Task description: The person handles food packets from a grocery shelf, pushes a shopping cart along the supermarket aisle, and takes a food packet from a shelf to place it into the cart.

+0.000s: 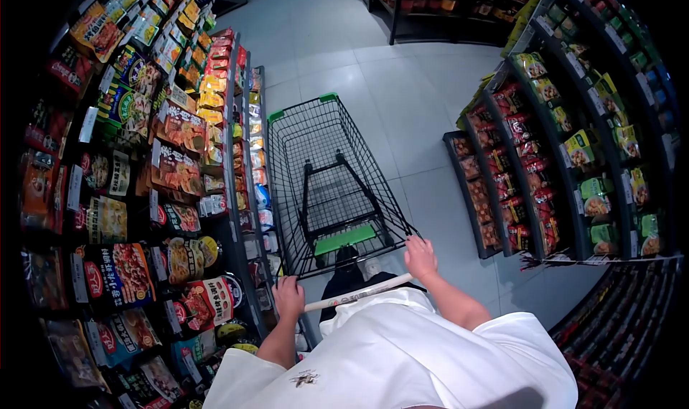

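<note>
A black wire shopping cart (337, 172) with green corner pieces and a green panel (345, 241) stands in front of me, nothing lying in its basket. My left hand (288, 296) is closed round the cart's near left corner, beside the shelf. At the near right corner, my right hand (420, 257) has its fingers curled over the cart's edge. A pale handlebar (359, 292) with faint print runs between my wrists, close against my white shirt (402, 344).
Shelves of packaged food (179, 147) rise close along the cart's left side. More shelves (567, 143) with bagged goods stand to the right, past a strip of grey tiled floor (423, 133). A dark rack (448, 11) with jars stands at the far end.
</note>
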### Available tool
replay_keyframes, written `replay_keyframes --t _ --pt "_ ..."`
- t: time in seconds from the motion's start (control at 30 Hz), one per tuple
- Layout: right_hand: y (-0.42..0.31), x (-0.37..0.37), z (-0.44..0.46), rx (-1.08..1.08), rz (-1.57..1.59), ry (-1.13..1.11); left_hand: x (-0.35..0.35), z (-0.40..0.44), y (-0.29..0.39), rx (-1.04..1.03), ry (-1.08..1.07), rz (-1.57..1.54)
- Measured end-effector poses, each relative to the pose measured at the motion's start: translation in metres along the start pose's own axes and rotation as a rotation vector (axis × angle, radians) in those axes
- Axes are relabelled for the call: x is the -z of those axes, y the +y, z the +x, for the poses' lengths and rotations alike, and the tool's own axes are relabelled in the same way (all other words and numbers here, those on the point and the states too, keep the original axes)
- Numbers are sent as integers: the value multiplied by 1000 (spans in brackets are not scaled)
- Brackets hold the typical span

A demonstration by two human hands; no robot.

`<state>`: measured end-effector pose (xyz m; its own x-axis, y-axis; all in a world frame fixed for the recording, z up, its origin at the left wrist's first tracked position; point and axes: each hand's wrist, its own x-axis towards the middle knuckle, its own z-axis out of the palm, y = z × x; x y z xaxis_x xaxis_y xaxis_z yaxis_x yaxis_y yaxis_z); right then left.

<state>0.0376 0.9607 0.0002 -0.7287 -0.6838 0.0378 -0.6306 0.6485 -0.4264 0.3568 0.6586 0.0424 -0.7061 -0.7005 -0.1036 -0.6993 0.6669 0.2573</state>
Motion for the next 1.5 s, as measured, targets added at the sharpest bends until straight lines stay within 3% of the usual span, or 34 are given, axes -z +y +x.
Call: replay_keyframes --t 1.5 --pt "-52 -17 -351 -65 -28 -4 -16 -316 -69 -92 -157 145"
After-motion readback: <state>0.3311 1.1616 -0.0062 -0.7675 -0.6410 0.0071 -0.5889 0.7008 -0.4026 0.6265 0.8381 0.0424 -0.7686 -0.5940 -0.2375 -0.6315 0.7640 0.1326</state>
